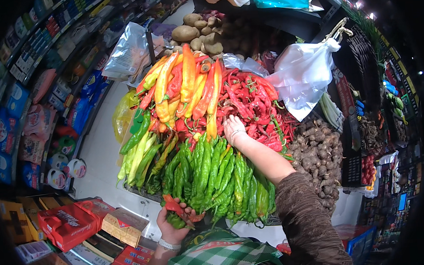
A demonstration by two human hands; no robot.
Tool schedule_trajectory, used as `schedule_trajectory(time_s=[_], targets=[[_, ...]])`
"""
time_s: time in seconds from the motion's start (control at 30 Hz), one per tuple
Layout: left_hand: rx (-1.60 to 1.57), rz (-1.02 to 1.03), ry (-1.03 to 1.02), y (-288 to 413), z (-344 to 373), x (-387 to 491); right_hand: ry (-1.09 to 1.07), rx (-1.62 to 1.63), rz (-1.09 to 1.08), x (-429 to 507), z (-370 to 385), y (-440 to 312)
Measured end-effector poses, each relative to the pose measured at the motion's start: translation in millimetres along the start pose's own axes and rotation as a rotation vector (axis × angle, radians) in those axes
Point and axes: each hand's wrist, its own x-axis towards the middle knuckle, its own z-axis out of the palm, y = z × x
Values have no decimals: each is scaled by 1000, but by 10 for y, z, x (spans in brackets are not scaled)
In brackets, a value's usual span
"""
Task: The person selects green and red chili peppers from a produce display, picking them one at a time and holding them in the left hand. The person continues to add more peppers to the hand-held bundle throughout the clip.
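My left hand (pixel 168 232), near the front edge of the vegetable display, holds a red pepper (pixel 174 206) and a dark green pepper (pixel 175 220). Across the heap stretches my right arm; my right hand (pixel 234 128) rests on the wrinkled red peppers (pixel 244 103), its fingertips partly lost among them. Whether it grips one I cannot tell. Long green peppers (pixel 203 170) lie in a row nearest me. Behind them are orange and yellow peppers (pixel 187 78), and pale green peppers (pixel 134 160) sit at the left.
Potatoes (pixel 199 32) lie at the back, brown taro-like tubers (pixel 315 156) to the right. A white plastic bag (pixel 304 73) hangs over the right side. Red cartons (pixel 69 224) stand at lower left. Stocked shelves (pixel 47 69) line the left side.
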Motion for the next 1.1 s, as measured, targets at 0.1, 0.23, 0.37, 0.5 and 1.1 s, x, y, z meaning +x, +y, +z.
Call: schedule_trajectory(time_s=[0.1, 0.23, 0.37, 0.5, 1.1], targets=[[66, 10, 22, -36, 32, 21, -53, 275, 94, 26, -37, 24], [91, 28, 18, -44, 59, 30, -151, 300, 86, 112, -125, 68], [23, 18, 4, -37, 78, 56, -280, 427, 158, 172, -115, 47], [113, 71, 84, -58, 101, 67, -258, 516, 110, 249, -47, 40], [-32, 57, -31, -64, 36, 70, -347, 513, 30, 342, 97, 115]])
